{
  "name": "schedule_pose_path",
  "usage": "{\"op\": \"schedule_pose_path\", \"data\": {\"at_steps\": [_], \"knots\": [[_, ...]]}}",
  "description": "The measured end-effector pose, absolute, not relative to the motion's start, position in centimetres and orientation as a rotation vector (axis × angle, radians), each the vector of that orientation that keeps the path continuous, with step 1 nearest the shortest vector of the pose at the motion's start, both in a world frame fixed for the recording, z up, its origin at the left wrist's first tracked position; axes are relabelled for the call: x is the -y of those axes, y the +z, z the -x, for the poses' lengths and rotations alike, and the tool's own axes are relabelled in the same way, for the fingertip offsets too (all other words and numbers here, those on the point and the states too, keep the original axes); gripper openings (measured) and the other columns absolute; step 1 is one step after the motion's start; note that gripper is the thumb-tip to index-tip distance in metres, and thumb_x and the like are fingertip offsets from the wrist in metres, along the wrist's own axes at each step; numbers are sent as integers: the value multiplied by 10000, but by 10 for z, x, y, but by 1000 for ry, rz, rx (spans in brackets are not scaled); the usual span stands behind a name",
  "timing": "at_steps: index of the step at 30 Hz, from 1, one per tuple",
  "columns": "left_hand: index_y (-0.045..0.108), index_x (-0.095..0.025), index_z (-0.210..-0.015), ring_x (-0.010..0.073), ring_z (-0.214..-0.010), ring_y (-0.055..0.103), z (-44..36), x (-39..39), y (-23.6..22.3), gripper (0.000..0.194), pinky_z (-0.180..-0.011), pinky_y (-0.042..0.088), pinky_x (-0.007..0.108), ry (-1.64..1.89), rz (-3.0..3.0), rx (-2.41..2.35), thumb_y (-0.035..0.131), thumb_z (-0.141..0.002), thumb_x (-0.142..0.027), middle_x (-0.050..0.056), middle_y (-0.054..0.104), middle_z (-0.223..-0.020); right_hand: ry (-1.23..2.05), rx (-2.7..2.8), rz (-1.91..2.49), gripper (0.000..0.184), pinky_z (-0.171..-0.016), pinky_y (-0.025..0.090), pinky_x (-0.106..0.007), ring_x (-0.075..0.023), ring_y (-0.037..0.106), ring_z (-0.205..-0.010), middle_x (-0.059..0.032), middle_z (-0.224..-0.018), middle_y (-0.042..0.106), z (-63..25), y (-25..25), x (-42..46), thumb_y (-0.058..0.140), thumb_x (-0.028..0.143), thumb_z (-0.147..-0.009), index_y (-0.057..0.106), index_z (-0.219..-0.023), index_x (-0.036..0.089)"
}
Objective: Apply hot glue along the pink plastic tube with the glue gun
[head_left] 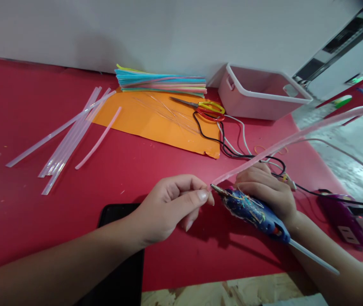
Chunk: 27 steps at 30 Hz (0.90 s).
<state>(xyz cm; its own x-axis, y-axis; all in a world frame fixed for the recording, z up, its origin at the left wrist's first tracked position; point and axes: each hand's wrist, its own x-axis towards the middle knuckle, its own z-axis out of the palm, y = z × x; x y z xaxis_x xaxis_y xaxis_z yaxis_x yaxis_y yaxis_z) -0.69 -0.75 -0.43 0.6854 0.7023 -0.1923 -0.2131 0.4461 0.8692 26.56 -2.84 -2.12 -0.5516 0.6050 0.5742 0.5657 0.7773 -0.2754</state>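
Observation:
My left hand [175, 208] pinches the near end of a long pink pipe cleaner [273, 148] between thumb and fingers. From there the pipe cleaner slants up and out past the right edge. My right hand [267, 191] is wrapped round a blue hot glue gun [251, 212], stained with dried glue. Its metal nozzle points left and meets, or nearly meets, the pinched end; exact contact is hard to see. A clear glue stick [313, 256] juts from the gun's rear. My right fingers partly hide behind the gun.
Left on the red table [57, 238] lie clear glue sticks [73, 140] and a short pink strip [100, 138]. An orange sheet [156, 123] bears scissors [200, 105] and pipe cleaners [162, 80]. Also around are a pink bin [258, 102], cables [232, 148], a purple power strip [350, 221] and a black flat object [117, 259].

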Motion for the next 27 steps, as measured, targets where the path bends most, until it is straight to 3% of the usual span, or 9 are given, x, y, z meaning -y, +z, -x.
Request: {"op": "schedule_pose_path", "data": {"at_steps": [27], "knots": [[644, -193, -809, 80, -437, 348, 7, 7, -8, 199, -552, 290, 262, 592, -884, -531, 675, -955, -325, -98, 472, -444, 93, 2277, 882, 107, -785, 489, -433, -217, 676, -731, -33, -797, 719, -268, -23, 29, 587, 204, -1042, 689, -1026, 234]]}}
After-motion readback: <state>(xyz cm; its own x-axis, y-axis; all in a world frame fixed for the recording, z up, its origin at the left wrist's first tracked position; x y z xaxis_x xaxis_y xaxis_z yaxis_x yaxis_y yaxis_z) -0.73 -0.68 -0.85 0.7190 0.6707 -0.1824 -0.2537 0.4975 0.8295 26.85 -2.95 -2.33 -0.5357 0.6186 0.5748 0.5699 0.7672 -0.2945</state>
